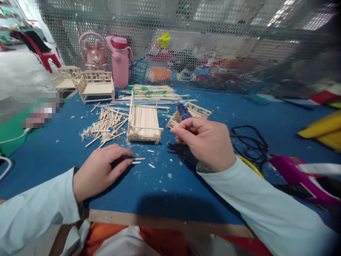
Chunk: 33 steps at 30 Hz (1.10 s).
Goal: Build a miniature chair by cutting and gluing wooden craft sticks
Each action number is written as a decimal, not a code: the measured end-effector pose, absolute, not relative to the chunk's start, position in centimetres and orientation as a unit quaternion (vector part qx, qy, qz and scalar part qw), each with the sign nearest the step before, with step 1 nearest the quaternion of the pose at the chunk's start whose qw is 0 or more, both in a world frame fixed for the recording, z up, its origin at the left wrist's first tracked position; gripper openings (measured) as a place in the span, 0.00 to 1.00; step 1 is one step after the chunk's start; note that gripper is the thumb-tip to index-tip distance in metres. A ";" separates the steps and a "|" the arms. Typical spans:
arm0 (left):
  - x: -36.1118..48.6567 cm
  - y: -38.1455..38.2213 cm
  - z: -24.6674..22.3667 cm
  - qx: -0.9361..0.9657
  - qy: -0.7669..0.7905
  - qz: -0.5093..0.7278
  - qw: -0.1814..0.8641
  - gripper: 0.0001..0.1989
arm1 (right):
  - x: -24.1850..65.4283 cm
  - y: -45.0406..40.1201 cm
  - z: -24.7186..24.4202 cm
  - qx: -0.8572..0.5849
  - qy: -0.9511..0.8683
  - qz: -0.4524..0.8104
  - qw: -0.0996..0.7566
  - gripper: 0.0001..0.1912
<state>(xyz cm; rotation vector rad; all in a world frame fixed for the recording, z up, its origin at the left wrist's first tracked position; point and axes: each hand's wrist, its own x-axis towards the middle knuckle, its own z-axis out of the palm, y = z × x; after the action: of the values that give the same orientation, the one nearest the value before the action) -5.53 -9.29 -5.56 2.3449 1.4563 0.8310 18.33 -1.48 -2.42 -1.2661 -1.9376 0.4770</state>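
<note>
"Fingers, left hand [97, 170]?"
"Curled, tips at two sticks [139, 159]; grip unclear."
"Right hand [213, 144]?"
"Thumb and forefinger pinched together; contents not discernible."
"Stick frame [145, 121]?"
"One, upright on bench [149, 186]: beyond left fingers, just left of right fingertips, touching neither."

Four pale wooden-stick furniture models [146, 120], two bare hands [99, 170] [210, 142].
Two models are far left, one centre, one right; at the far side, one tall pink bottle [120, 67], one yellow star-shaped ornament [163, 40].
</note>
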 end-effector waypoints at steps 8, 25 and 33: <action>-6.1 -8.8 -4.4 0.744 0.581 0.313 0.100 0.12 | 18.9 -0.2 -1.8 -0.459 -0.777 0.173 0.395 0.15; -6.0 -5.2 -2.6 0.631 0.568 0.527 0.035 0.08 | 18.1 -0.2 -1.6 -0.474 -0.763 0.208 0.387 0.08; -4.6 -5.8 -4.5 0.805 0.437 0.387 0.108 0.06 | 17.3 -0.4 -2.9 -0.452 -0.807 0.261 0.277 0.20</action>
<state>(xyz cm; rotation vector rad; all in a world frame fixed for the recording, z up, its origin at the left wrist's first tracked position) -4.63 -5.83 -4.55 2.3670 1.2855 1.1383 17.27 -0.36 -2.86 -1.2133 -2.1674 0.6999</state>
